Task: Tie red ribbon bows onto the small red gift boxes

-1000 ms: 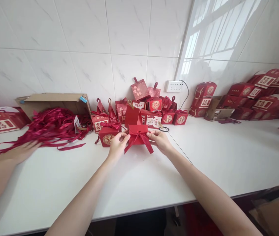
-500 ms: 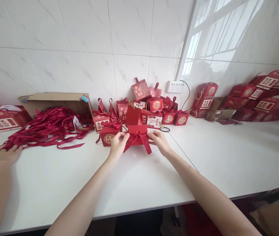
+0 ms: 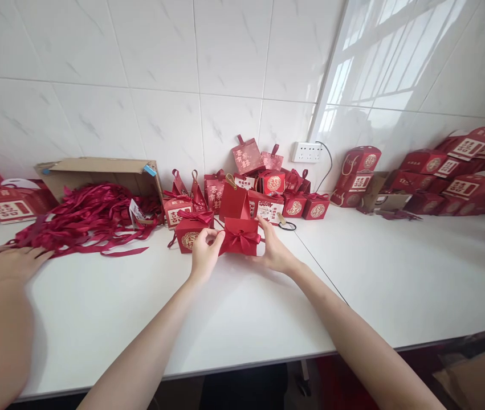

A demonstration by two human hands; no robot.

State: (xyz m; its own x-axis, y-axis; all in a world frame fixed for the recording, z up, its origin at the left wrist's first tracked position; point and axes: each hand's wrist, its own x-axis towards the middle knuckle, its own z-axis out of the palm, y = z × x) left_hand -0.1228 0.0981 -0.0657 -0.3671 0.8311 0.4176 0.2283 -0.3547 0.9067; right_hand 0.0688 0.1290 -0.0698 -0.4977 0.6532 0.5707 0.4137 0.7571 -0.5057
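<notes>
In front of me on the table stands a small red gift box (image 3: 237, 224) with a dark red ribbon bow (image 3: 242, 241) across its front. My left hand (image 3: 206, 248) pinches the ribbon at the bow's left side, thumb against fingertips. On the other side, my right hand (image 3: 275, 248) grips the box's right side, one finger up along its edge and the thumb low by the front. Part of the box's sides is hidden by the hands. Just left of it sits another red box (image 3: 187, 238) with a gold medallion and a ribbon bow.
Behind are several finished-looking red boxes (image 3: 294, 206) against the tiled wall, under a power strip (image 3: 308, 152). A cardboard carton (image 3: 97, 165) spills a heap of red ribbons (image 3: 84, 213) at left, where another person's hand (image 3: 13, 265) rests. More red boxes (image 3: 464, 185) are stacked right.
My right hand has left the ribbon's right side and moved onto the side of the box. The bow's hanging tails no longer show below. The other person's hand shifted slightly right.
</notes>
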